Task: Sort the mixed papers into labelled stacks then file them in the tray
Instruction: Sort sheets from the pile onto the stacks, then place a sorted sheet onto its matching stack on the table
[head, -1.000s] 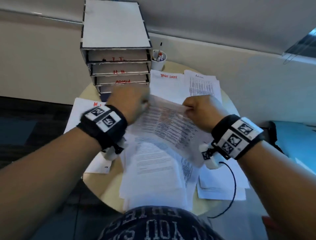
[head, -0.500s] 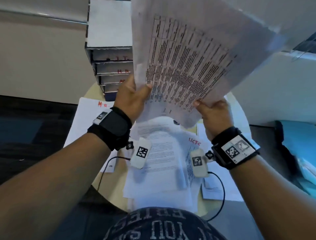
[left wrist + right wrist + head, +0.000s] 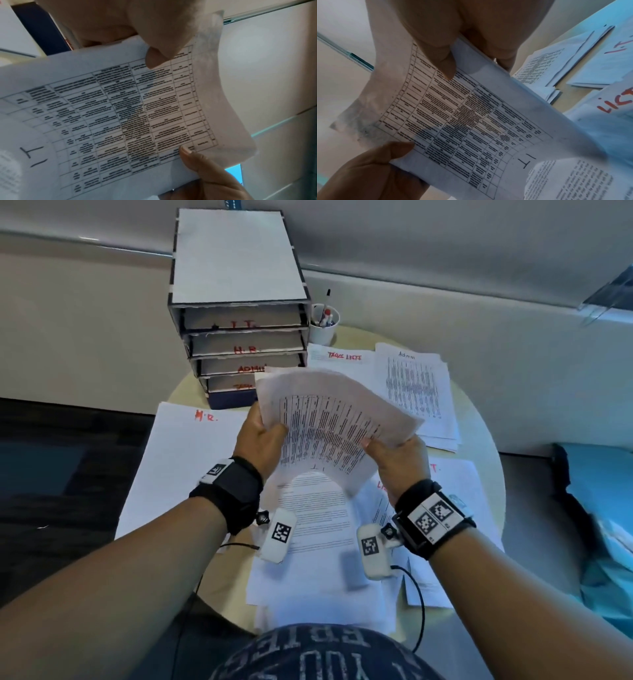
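Note:
Both hands hold one printed table sheet (image 3: 329,422) in the air over the mixed pile (image 3: 315,529); it is bowed and hand-marked "IT" near its lower edge. My left hand (image 3: 265,436) pinches its left edge, thumb on top (image 3: 157,56). My right hand (image 3: 390,453) pinches its right edge, thumb on the print (image 3: 443,65). The file tray (image 3: 239,337) stands behind, its slots marked I.T., H.R., ADMIN and a partly hidden fourth. Labelled stacks lie around: H.R. (image 3: 191,460) on the left, Task Lists (image 3: 339,357) and Admin (image 3: 414,392) at the back right, I.T. (image 3: 459,491) on the right.
A white cup with pens (image 3: 323,323) stands right of the tray. The round table (image 3: 489,440) is small and papers overhang its edges. A blue object (image 3: 599,508) lies off the table to the right. Cables hang from both wrist cameras.
The hands lifted the sheet off the mixed pile, raised it close to the head camera, then lowered it to just above the pile. Both hands kept their hold.

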The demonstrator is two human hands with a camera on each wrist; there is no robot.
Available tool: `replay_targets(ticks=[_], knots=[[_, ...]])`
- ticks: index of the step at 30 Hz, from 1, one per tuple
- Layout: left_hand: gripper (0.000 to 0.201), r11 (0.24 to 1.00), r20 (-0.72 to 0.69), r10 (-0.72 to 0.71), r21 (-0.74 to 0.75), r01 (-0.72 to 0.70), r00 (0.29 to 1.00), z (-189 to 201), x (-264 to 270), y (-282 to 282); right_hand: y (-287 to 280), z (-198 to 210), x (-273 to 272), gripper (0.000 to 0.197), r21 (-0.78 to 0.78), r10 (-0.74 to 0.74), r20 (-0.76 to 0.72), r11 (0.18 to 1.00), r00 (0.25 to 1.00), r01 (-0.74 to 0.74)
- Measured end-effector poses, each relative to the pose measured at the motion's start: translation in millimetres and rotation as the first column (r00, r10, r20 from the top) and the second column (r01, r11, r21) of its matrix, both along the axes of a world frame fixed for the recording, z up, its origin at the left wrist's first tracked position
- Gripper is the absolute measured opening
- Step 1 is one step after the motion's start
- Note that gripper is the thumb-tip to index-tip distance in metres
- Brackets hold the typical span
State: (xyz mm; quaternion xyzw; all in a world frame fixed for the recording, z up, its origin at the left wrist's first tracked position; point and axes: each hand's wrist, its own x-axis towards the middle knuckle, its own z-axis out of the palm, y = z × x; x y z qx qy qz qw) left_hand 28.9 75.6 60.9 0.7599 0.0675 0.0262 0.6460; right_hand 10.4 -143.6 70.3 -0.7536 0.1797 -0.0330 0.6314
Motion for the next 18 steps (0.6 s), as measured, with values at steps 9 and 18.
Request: replay_targets(ticks=[9, 18], knots=[[0.042, 0.995, -0.068, -0.080, 0.057, 0.084, 0.994, -6.5, -4.7, 0.8, -2.0, 1.0, -7.2, 0.018, 0.020, 0.010, -0.046, 1.000, 0.999, -0.009], [0.003, 0.823, -0.071, -0.191, 0.531, 0.199, 0.979, 3.7, -15.4, 0.8, -40.9, 17.1, -40.6, 0.062, -0.298, -0.183, 0.192, 0.925, 0.964, 0.235]])
